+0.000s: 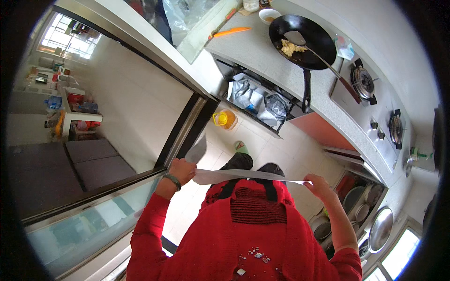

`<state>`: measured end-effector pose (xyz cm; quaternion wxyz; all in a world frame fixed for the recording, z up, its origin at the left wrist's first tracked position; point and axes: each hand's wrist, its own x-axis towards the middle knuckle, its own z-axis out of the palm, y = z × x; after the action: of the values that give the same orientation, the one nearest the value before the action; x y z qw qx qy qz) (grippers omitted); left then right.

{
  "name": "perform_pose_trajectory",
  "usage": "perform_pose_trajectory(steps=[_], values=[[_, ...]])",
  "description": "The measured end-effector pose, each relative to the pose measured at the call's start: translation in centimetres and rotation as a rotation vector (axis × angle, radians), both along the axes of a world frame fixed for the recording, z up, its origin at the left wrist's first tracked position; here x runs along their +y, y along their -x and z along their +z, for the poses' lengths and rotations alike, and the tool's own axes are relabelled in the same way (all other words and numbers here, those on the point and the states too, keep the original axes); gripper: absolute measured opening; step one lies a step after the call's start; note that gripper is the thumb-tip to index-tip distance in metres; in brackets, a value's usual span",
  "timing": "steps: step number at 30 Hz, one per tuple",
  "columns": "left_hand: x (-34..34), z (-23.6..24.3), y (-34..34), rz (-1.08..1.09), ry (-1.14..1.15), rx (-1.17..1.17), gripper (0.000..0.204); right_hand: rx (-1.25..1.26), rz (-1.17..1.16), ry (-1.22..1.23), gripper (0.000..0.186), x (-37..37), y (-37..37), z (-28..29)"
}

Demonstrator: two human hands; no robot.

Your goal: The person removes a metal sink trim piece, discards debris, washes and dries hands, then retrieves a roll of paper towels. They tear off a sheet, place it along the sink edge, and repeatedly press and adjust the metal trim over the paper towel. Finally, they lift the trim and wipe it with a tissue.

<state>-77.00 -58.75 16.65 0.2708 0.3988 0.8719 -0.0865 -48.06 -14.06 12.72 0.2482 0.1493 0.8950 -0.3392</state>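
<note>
So the pale sheet (218, 177) is blocking part of the dark trousers (238, 162), and only one green slipper (241, 147) is showing; the other foot is hiding. Spatula (295, 38) is covering some of the food (291, 48) in the wok (323, 49). Top edge is chopping off a white jar (251, 5). Clutter (41, 77) at far left is coming out too tiny to ID, tbh.

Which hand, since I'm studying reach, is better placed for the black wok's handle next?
Probably the right hand, nearer the long black handle than the left hand; both hold the thin white sheet.
</note>
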Motion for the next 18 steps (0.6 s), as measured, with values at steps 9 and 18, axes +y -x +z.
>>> perform_pose_trajectory(steps=[9,18], values=[[-2.7,-0.7,6.1,0.175,0.050,-0.051,0.012,0.035,-0.031,0.057,0.015,0.8,8.8,-0.6],[-0.4,-1.1,9.3,0.398,-0.180,0.017,0.009,0.062,-0.174,0.062,0.020,3.8,13.9,-2.6]])
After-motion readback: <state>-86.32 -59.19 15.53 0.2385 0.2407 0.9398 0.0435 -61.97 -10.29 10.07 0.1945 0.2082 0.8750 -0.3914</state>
